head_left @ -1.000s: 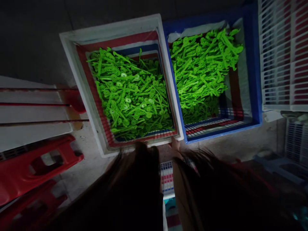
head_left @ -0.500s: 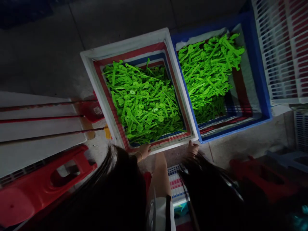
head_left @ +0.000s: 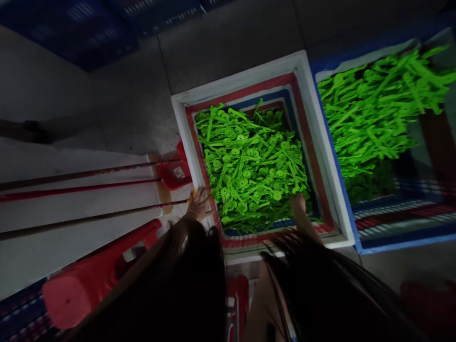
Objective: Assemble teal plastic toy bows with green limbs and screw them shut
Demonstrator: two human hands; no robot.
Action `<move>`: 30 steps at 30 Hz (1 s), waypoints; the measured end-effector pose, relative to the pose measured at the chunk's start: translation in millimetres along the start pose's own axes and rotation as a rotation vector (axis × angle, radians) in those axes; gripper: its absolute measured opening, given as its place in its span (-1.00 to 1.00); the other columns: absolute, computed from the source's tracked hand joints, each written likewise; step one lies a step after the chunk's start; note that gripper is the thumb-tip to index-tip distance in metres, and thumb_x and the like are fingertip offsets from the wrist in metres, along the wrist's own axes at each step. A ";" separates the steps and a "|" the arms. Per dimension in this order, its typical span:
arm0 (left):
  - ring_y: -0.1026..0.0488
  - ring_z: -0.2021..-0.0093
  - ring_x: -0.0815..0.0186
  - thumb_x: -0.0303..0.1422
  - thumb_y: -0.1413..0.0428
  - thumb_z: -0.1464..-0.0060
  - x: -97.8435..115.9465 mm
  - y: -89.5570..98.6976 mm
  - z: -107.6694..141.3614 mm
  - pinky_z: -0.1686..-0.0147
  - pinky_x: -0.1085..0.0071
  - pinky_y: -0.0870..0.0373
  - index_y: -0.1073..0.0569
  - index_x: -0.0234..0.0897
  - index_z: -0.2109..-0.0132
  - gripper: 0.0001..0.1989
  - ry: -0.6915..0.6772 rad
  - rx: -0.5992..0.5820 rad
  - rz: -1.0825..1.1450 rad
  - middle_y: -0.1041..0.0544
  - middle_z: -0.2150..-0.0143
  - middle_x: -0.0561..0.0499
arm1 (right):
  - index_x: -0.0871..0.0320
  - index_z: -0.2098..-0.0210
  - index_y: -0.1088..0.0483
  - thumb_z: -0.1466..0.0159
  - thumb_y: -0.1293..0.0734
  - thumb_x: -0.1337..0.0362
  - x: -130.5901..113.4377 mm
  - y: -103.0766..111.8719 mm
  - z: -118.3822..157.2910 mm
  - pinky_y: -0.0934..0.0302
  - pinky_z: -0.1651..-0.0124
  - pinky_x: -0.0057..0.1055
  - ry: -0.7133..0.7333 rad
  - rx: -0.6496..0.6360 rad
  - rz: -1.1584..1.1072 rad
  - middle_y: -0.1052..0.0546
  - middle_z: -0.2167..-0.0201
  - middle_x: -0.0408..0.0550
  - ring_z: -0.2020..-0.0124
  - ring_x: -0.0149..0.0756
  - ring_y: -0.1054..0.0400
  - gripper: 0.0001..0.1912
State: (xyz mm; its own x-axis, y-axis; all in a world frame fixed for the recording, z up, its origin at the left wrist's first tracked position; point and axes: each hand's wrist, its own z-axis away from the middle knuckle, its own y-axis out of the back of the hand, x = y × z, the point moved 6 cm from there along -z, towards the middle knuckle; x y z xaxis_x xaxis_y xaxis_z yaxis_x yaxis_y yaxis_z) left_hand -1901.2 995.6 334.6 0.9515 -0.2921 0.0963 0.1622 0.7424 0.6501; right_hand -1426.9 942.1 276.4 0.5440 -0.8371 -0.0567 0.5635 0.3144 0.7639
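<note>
The left hand [head_left: 198, 205] rests on the near-left rim of the white crate [head_left: 249, 76], fingers curled over the edge. The right hand [head_left: 298, 205] reaches inside the crate and lies against the near edge of the heap of green plastic pieces [head_left: 251, 166]. Hanging hair hides most of that hand, so I cannot tell whether its fingers are spread or closed on any pieces. To handle the crate well, both hands want a firm hold on opposite parts of the rim, keeping it level so the loose heap does not slide. A blue crate [head_left: 374, 244] with more green pieces stands just beside it, and a red stool [head_left: 92, 280] is near the left hand.
</note>
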 end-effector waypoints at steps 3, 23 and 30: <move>0.40 -0.47 -0.14 -0.07 -0.22 -0.01 -3.3 -6.9 -2.2 -0.33 -0.19 0.24 -0.27 -0.20 -0.32 -0.24 -0.017 -0.041 0.037 0.18 -0.49 -0.18 | 0.16 -0.10 -0.33 -0.34 -0.31 0.15 -27.3 -19.3 -29.1 -0.37 -0.03 -0.12 0.006 -0.080 0.028 -0.43 -0.07 0.04 -0.01 -0.20 -0.40 -0.61; 0.34 -0.46 -0.22 -0.04 -0.25 0.02 -7.9 -4.7 -2.2 -0.31 -0.26 0.17 -0.25 -0.15 -0.34 -0.19 -0.007 -0.159 0.114 0.17 -0.49 -0.17 | 0.19 -0.06 -0.35 -0.34 -0.31 0.15 -18.8 -5.3 0.4 -0.36 0.00 -0.14 -0.022 0.118 -0.143 -0.45 -0.01 0.01 0.03 -0.21 -0.40 -0.64; 0.40 -0.46 -0.15 -0.16 -0.31 0.06 -7.4 -7.6 -1.2 -0.30 -0.24 0.17 -0.26 -0.12 -0.33 -0.19 -0.012 -0.155 0.087 0.24 -0.49 -0.15 | 0.19 -0.05 -0.36 -0.34 -0.31 0.15 -44.9 -48.3 54.9 -0.38 0.02 -0.16 -0.012 0.100 -0.302 -0.46 0.00 0.01 0.05 -0.23 -0.41 -0.65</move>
State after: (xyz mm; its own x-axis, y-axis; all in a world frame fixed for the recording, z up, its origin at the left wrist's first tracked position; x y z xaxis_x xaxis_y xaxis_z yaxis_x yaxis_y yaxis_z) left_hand -1909.1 992.8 328.1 0.9608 -0.2288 0.1568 0.1183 0.8492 0.5146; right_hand -1512.7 939.9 277.3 0.3538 -0.8912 -0.2838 0.6345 0.0058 0.7729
